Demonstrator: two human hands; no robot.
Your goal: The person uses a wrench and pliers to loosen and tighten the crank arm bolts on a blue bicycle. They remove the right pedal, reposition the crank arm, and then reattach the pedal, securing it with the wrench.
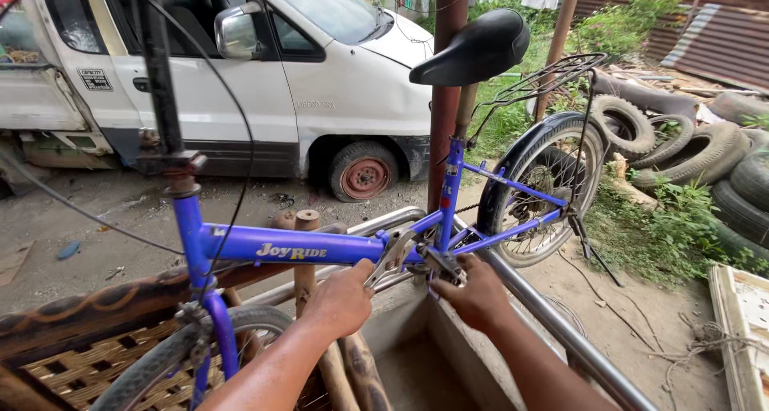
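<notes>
Person works at the folding joint of a blue folding bicycle (272, 247), which rests across a steel rail (561, 331) above a concrete trough. Left hand (340, 299) has its fingers curled tight around the handles of pliers (391, 257); the pliers' head bites near the frame joint, just under the seat tube. Right hand (477, 295) cups the joint from the other side, fingers wrapped over a small dark metal part (440, 265).

To do it well, I'd judge: keep the pliers square on the fastener, squeeze firm so they don't slip, and brace the frame with the right hand against the turn.

Hard to see: the fastener itself is covered by the right-hand fingers, and I can't tell if the pliers actually grip it. Front wheel (172, 359) is cut off at the bottom edge. Behind stand a white van (320, 90) and a stack of tyres (705, 151).
</notes>
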